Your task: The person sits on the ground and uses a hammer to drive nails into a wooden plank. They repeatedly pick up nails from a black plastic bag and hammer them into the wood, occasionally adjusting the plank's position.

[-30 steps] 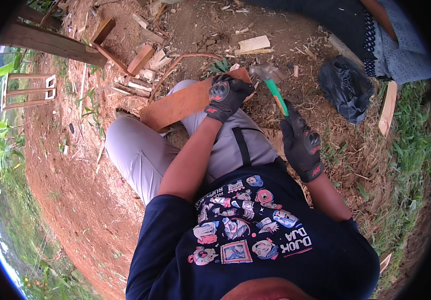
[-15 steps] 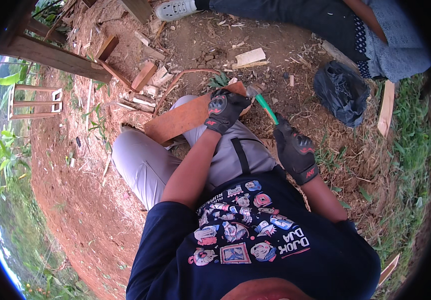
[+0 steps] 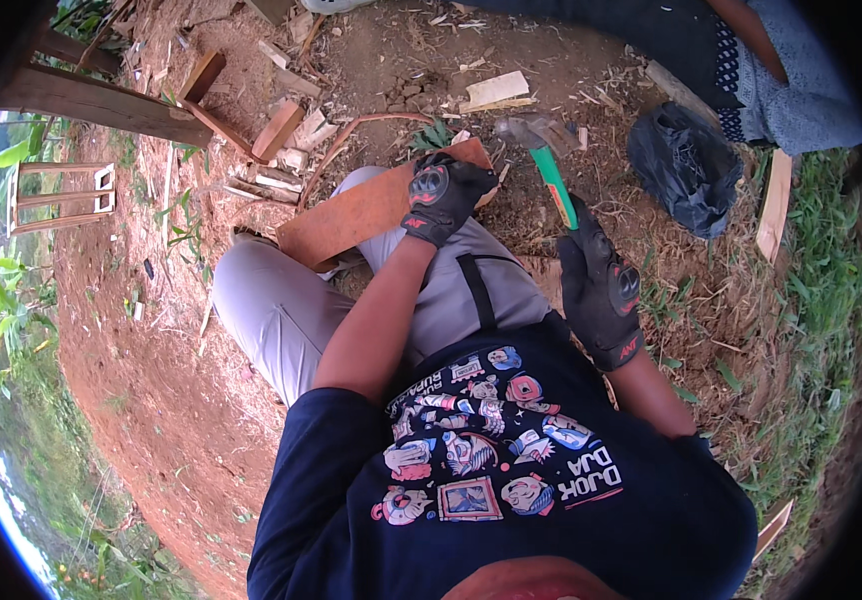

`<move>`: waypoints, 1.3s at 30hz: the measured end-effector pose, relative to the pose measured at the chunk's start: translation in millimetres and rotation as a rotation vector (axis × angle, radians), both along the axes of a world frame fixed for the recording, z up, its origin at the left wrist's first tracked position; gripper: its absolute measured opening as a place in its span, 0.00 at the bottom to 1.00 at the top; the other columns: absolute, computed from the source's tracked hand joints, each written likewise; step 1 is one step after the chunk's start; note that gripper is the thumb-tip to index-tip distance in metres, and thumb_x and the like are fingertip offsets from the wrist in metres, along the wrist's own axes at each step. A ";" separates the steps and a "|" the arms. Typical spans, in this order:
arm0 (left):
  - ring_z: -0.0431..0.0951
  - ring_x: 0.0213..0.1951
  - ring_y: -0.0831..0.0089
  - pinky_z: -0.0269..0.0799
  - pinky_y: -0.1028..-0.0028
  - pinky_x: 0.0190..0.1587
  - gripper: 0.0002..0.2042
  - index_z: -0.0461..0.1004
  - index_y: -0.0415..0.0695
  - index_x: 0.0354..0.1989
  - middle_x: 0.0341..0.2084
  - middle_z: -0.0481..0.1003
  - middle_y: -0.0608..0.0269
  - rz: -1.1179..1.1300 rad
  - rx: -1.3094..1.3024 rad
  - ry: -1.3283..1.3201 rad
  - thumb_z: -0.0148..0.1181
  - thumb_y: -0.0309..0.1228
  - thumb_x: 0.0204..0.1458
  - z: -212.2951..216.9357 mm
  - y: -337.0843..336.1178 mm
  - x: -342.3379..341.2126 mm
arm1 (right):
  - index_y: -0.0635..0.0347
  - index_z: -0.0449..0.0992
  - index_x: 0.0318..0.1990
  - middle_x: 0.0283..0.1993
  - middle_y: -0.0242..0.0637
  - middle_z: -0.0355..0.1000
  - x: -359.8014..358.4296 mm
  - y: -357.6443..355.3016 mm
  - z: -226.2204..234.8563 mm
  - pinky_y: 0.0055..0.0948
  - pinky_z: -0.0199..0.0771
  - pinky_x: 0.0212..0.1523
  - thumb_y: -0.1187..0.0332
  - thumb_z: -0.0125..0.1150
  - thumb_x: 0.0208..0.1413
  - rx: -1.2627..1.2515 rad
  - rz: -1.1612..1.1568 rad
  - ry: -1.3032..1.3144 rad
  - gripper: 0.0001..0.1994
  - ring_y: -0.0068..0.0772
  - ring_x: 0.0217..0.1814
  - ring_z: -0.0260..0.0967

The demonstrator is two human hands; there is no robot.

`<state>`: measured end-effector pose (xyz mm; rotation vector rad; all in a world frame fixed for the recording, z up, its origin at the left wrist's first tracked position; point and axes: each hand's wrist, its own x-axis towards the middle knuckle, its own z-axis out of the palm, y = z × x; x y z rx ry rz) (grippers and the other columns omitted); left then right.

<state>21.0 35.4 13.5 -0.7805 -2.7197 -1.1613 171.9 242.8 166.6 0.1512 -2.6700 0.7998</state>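
A flat reddish-brown wooden board (image 3: pixel 346 218) lies slantwise across my legs. My left hand (image 3: pixel 444 195), in a black glove, is closed on the board close to its far right end. Whether a small nail is also between its fingers is hidden. My right hand (image 3: pixel 601 290), gloved the same way, grips a hammer (image 3: pixel 553 185) by the lower part of its green handle. The hammer's metal head is smeared by motion and stands off to the right of the board's end, apart from it.
Short wood blocks (image 3: pixel 278 130) and offcuts lie beyond my knees at the left. A pale wood piece (image 3: pixel 496 90) is on the dirt ahead. At the right sit a black plastic bag (image 3: pixel 684 170) and another person's leg (image 3: pixel 611 45). A wooden frame (image 3: pixel 61 198) stands far left.
My right hand has swung the hammer up and away from the board's end, to the right. The left hand keeps its hold on the board.
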 end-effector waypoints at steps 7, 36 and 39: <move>0.87 0.41 0.62 0.81 0.61 0.48 0.09 0.91 0.56 0.40 0.35 0.88 0.66 -0.008 -0.049 0.044 0.65 0.31 0.55 -13.4 5.0 -5.6 | 0.56 0.72 0.72 0.45 0.53 0.83 2.1 2.6 1.6 0.51 0.82 0.38 0.67 0.59 0.72 0.207 -0.005 -0.307 0.23 0.57 0.39 0.83; 0.87 0.42 0.60 0.79 0.58 0.51 0.08 0.91 0.62 0.37 0.35 0.88 0.68 0.007 -0.137 0.035 0.67 0.35 0.54 -26.7 7.3 -8.1 | 0.55 0.72 0.71 0.49 0.51 0.84 0.9 5.1 -5.9 0.49 0.82 0.36 0.64 0.59 0.73 0.391 -0.004 -0.427 0.22 0.54 0.39 0.84; 0.86 0.45 0.60 0.79 0.59 0.52 0.11 0.90 0.61 0.42 0.40 0.88 0.68 -0.064 -0.150 0.047 0.66 0.31 0.54 -15.2 0.5 -7.3 | 0.56 0.72 0.70 0.51 0.52 0.83 -3.9 4.0 12.9 0.50 0.81 0.36 0.65 0.57 0.73 0.284 -0.025 -0.309 0.21 0.54 0.40 0.84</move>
